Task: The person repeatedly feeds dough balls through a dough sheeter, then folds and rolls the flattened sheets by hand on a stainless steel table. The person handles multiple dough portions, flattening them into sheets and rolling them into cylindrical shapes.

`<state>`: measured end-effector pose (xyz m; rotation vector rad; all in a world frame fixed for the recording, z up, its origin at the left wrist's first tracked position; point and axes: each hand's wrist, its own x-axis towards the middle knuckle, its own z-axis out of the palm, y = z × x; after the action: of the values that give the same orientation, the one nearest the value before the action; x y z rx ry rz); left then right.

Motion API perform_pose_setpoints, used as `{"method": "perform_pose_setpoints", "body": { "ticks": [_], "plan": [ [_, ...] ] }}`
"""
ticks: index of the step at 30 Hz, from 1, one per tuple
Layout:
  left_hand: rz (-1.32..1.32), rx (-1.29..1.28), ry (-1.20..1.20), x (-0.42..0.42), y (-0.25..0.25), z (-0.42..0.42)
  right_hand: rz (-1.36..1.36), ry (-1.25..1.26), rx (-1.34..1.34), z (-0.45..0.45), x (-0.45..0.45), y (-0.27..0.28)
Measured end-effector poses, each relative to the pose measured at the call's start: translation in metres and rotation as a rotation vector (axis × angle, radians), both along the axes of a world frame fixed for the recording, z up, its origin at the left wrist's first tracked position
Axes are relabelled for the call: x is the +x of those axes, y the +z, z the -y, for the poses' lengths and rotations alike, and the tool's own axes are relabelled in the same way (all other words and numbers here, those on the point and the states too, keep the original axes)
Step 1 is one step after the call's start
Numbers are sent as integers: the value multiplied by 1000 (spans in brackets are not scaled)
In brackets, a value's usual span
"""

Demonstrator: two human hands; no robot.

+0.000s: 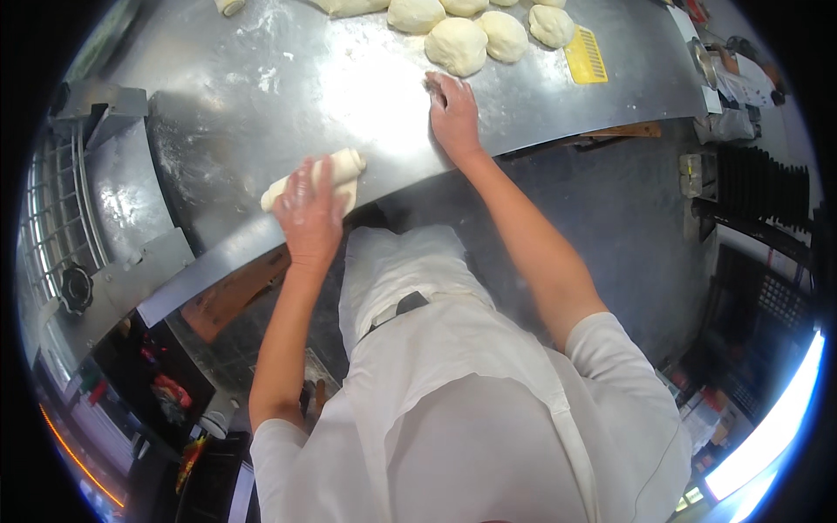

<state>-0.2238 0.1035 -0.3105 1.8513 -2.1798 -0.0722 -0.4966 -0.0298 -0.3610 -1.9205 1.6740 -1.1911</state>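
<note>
On the floury metal worktable, a rolled-up piece of pale dough lies close to the front edge. My left hand grips it from above, fingers across the roll, and a flap of dough shows beside the fingers. My right hand is farther right, low over the table with its fingers curled. Whether anything small sits between those fingertips is unclear. Just beyond it rests a round dough ball, with several more dough pieces grouped behind and beside it.
A yellow slotted plastic scraper lies right of the dough balls. Another small dough roll is at the far left. A metal machine with a black knob and wire guard stands at the table's left end. Another person is at far right.
</note>
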Motion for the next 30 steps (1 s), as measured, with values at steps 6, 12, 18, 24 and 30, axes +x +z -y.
{"method": "perform_pose_setpoints", "body": {
  "ticks": [6,12,18,24,30],
  "plan": [
    [-16,14,-169,23,8,34,-194,-120,-72,7,5,-5],
    [53,-110,-213,53,-34,27,-184,-132,93,15,9,11],
    [115,-257,-125,118,-43,101,-190,-54,133,26,25,9],
    [111,-187,187,121,-50,116,-96,139,251,30,13,15],
    [-33,28,153,27,-9,47,-96,216,379,30,11,46]
  ]
}}
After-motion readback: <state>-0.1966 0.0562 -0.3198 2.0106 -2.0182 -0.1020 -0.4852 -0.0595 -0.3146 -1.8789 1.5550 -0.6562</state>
